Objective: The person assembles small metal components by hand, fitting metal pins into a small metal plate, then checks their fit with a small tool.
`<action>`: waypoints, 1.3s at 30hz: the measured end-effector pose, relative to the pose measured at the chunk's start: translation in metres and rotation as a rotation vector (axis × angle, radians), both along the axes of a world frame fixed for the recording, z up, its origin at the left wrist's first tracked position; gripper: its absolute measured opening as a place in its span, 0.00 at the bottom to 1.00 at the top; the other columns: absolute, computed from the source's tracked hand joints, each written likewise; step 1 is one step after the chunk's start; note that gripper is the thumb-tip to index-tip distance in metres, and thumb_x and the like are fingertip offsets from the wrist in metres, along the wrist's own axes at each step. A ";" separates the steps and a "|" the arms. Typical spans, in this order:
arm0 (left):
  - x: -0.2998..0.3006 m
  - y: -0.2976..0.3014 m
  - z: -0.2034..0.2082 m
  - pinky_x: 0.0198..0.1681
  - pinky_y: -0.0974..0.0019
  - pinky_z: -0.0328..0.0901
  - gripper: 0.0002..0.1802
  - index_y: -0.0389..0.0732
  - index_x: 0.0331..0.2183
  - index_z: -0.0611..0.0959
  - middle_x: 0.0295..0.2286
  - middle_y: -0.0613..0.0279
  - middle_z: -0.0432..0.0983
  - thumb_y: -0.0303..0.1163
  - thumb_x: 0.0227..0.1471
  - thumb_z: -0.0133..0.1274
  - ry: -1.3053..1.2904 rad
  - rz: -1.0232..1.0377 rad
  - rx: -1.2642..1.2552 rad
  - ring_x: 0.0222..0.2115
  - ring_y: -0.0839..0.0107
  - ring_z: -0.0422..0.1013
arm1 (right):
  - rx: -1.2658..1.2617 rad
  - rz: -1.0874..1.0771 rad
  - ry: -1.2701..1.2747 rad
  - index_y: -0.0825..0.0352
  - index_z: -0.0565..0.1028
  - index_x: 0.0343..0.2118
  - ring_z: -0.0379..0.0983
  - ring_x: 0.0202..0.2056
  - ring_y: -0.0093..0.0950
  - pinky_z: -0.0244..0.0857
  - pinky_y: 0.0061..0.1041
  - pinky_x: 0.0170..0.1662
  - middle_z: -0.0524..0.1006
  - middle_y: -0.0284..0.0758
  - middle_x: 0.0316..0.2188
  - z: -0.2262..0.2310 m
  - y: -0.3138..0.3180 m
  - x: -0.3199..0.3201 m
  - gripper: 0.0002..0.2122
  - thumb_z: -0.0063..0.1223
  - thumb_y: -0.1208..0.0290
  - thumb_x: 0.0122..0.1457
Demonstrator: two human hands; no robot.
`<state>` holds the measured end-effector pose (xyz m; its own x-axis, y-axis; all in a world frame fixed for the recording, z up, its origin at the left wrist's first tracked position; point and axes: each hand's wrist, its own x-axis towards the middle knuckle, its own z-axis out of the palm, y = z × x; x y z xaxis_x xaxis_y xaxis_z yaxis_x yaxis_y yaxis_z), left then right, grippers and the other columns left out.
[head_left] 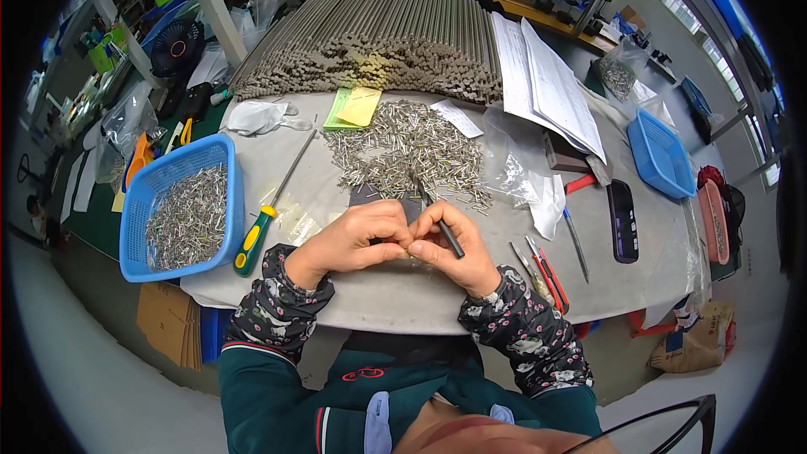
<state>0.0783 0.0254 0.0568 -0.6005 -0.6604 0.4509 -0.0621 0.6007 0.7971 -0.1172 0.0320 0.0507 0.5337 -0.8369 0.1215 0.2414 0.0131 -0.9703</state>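
Note:
My left hand (360, 235) and my right hand (462, 249) meet over the near part of the cloth-covered table. The left thumb and fingers pinch together at the right fingertips; whatever small piece lies between them is hidden. Held in my right hand is a dark, slim, pen-like tool (452, 240), its far end pointing at a loose pile of small metal pins (412, 147). A dark flat pad (366, 196) shows partly beneath the pile's near edge. To the left, a blue basket (233, 202) contains many similar pins.
Stacked metal rods (378, 34) line the back. Left lies a screwdriver (255, 240) with a green-yellow handle. To the right are paper sheets (546, 76), a pen (577, 244), a red-handled cutter (548, 276), a phone (622, 220) and a blue tray (660, 154).

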 end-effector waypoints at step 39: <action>-0.001 -0.001 -0.007 0.33 0.67 0.57 0.05 0.39 0.24 0.78 0.20 0.66 0.64 0.26 0.39 0.57 -0.001 -0.102 -0.006 0.25 0.68 0.61 | -0.107 0.062 0.071 0.66 0.66 0.29 0.63 0.28 0.13 0.58 0.13 0.30 0.67 0.26 0.25 -0.006 0.002 -0.005 0.09 0.57 0.75 0.51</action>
